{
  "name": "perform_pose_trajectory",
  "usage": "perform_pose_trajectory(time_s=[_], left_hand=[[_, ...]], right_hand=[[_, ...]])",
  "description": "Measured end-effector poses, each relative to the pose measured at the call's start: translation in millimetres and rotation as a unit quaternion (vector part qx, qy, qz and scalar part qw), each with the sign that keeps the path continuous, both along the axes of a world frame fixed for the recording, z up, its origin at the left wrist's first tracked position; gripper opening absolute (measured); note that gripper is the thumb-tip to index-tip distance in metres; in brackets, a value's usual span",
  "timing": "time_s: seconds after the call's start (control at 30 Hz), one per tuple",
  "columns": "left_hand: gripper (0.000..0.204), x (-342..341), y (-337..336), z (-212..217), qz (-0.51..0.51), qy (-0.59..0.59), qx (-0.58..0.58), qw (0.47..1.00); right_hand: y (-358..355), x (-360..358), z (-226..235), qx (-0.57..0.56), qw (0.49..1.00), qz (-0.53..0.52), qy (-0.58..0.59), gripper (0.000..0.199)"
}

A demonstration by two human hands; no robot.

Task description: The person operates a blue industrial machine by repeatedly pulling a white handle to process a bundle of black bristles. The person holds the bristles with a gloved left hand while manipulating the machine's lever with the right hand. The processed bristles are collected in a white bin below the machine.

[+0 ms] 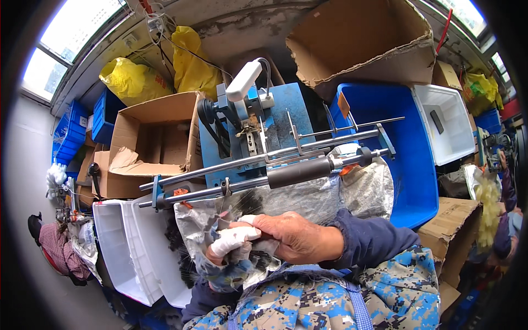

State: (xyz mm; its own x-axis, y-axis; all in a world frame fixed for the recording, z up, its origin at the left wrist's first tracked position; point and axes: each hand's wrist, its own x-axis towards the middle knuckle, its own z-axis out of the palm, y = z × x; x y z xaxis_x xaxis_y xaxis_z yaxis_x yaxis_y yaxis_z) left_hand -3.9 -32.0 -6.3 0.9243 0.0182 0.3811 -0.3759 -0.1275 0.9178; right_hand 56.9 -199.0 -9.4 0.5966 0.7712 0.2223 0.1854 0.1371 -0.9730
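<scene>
My left hand, its fingertips wrapped in white tape and its lower part in a patterned blue-grey covering, is closed close to my body. Against it presses my right hand, with fingers curled and the thumb meeting the left fingers. Whatever the two hands pinch is hidden or too small to make out. Under them lies a silvery cloth with dark loose fibres on it. Just beyond the hands, a dark roller-like sleeve sits on a metal rod in front of a blue bench machine.
White bins stand at the left, below an open cardboard box. A deep blue bin and a white tray are at the right. Long metal rails cross ahead. Other people work at the far right and far left.
</scene>
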Motion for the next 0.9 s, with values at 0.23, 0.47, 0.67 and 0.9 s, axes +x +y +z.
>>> perform_pose_trajectory(time_s=[0.23, 0.47, 0.67, 0.9], left_hand=[[0.054, -2, 53, -73, 0.077, 0.091, 0.558, 0.822], [0.071, 41, 74, -191, 0.068, 0.0, 0.747, 0.661], [0.049, 31, 50, -127, 0.048, 0.0, 0.58, 0.813], [0.047, 3, 46, -42, 0.03, 0.063, 0.485, 0.872]], right_hand=[[-35, 97, -3, -0.32, 0.857, -0.252, -0.317, 0.017], [6, 158, -61, -0.464, 0.738, -0.3, -0.388, 0.012], [7, 159, -69, -0.481, 0.712, -0.302, -0.413, 0.012], [6, 159, -68, -0.469, 0.728, -0.287, -0.41, 0.013]])
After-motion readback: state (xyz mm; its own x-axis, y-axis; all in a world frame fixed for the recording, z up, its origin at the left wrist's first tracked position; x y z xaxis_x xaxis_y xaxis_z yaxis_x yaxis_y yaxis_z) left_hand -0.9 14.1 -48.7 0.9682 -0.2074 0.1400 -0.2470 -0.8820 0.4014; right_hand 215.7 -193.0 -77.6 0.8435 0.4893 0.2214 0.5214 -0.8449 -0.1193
